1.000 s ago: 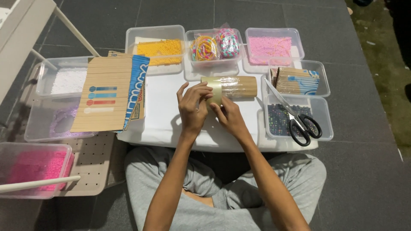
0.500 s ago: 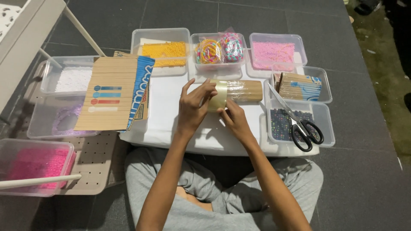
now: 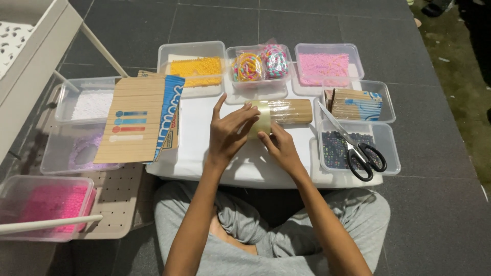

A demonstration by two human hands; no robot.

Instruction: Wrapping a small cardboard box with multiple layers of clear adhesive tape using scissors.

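Observation:
My left hand (image 3: 228, 134) and my right hand (image 3: 279, 145) meet over a white board (image 3: 204, 148) on my lap. Between them they hold a bundle of wooden sticks (image 3: 289, 111) wrapped in clear plastic, lying sideways. The left fingers spread over its left end; the right thumb and fingers pinch the wrap from below. A panel of joined wooden sticks with coloured bars (image 3: 134, 119) lies to the left, on a blue printed cardboard piece (image 3: 170, 111).
Clear plastic tubs ring the board: yellow beads (image 3: 197, 66), coloured rubber bands (image 3: 258, 64), pink beads (image 3: 322, 64), stick bundles (image 3: 355, 105), dark beads (image 3: 335, 148), white beads (image 3: 92, 105). Black scissors (image 3: 358, 148) lie across the right tubs. A tub of bright pink beads (image 3: 48, 204) sits lower left on a pegboard.
Both hands and the stick bundle stay in the same spot; the left fingers have spread wider over the bundle's end.

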